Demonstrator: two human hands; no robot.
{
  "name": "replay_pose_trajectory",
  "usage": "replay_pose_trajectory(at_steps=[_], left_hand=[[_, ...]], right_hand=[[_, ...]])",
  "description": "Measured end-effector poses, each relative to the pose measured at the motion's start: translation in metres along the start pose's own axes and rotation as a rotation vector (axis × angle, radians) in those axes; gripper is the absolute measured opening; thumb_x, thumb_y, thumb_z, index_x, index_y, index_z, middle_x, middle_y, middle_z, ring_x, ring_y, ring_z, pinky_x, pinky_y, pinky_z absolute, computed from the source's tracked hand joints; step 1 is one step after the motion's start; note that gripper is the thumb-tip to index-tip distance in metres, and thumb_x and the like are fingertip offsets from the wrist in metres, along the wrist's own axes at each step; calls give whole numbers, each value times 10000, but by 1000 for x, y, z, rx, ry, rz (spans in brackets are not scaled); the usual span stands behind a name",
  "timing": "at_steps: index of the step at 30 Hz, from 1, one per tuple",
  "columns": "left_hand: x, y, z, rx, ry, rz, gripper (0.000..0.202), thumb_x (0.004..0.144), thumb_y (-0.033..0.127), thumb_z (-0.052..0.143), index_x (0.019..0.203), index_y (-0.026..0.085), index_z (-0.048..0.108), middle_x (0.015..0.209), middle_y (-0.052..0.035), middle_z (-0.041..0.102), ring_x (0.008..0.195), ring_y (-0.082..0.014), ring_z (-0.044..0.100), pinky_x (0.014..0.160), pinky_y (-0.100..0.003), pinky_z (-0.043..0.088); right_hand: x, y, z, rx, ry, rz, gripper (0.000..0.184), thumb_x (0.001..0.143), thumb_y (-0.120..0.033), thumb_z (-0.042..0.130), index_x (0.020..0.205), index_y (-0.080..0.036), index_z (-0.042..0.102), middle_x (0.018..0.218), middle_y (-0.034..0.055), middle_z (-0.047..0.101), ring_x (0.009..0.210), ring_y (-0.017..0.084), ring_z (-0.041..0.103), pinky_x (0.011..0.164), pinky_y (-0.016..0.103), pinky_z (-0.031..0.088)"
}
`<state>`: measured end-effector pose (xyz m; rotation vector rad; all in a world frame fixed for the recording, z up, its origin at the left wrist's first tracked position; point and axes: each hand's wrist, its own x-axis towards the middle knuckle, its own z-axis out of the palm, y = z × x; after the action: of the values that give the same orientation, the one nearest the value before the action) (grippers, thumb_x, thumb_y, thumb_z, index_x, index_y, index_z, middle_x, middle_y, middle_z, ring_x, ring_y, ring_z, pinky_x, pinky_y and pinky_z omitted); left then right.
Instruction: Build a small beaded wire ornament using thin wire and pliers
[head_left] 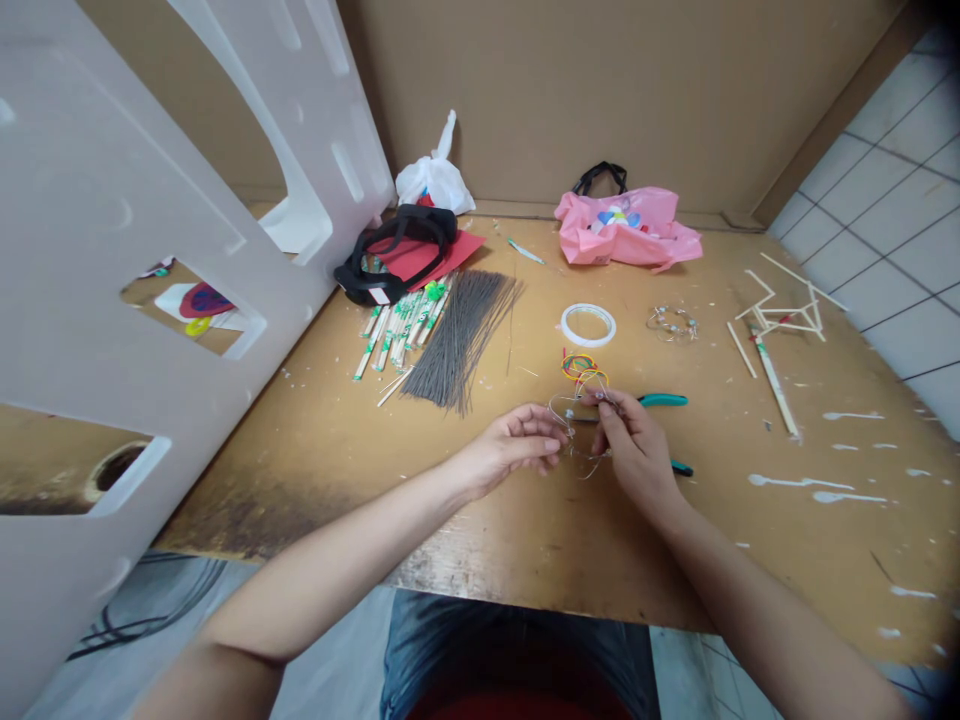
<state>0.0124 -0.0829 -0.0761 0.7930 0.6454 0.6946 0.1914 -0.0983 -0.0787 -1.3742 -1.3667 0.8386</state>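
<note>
A thin, bent wire loop point(553, 403) with small clear beads hangs between my two hands above the table. My right hand point(636, 445) pinches its upper right side between thumb and fingers. At the loop's left side, my left hand point(517, 452) has its thumb and fingertips closed on the wire; the exact contact is too fine to make out. Beneath my right hand lies a pair of pliers with teal handles point(664, 400), its middle hidden by the hand. Just behind the loop are coloured rubber bands point(576, 365).
Grey wires point(465, 340) and paper-wrapped chopsticks point(397, 330) lie left, beside a black head strap point(409, 262). A white tape roll point(589, 325), beaded wire ring point(673, 323) and pink bag point(626, 230) lie behind. Joined sticks point(784, 320) and white glue streaks point(802, 484) are right.
</note>
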Motion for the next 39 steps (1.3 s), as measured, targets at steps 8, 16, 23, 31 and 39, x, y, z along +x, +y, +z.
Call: replay_pose_trajectory(at_steps=[8, 16, 23, 31, 39], left_hand=[[2, 0, -1, -25, 73, 3, 350, 694, 397, 715, 851, 114, 583, 827, -49, 645, 609, -84, 585, 523, -194, 403], [4, -4, -3, 4, 78, -36, 305, 711, 371, 705, 802, 109, 580, 648, -29, 638, 456, -39, 487, 435, -172, 271], [3, 2, -4, -88, 108, -27, 276, 705, 325, 709, 795, 118, 549, 639, -36, 647, 416, -31, 457, 401, -160, 239], [6, 5, -10, -185, 152, -8, 239, 710, 281, 708, 749, 105, 550, 631, -36, 644, 407, -29, 457, 402, -153, 289], [6, 4, -10, -222, 151, -19, 216, 709, 257, 709, 760, 113, 556, 635, -34, 646, 424, -38, 469, 412, -156, 322]], right_hand=[[-3, 5, -1, -142, -12, -129, 260, 893, -319, 438, 1080, -228, 594, 1011, 74, 631, 598, 128, 570, 543, 289, 486], [-5, 1, 1, -112, -150, -34, 291, 871, -308, 465, 1118, -247, 608, 1009, 82, 664, 633, 154, 603, 491, 284, 493], [-1, 1, 0, -12, -199, 61, 432, 842, -359, 521, 1258, -246, 486, 1183, 123, 581, 785, 182, 643, 597, 325, 533], [-7, -17, -10, -407, -132, -316, 253, 848, -340, 532, 1052, -225, 627, 993, 82, 630, 711, 161, 586, 665, 323, 493], [-11, -16, -5, -463, -279, -330, 203, 835, -336, 541, 946, -240, 682, 963, 61, 675, 682, 152, 613, 566, 278, 469]])
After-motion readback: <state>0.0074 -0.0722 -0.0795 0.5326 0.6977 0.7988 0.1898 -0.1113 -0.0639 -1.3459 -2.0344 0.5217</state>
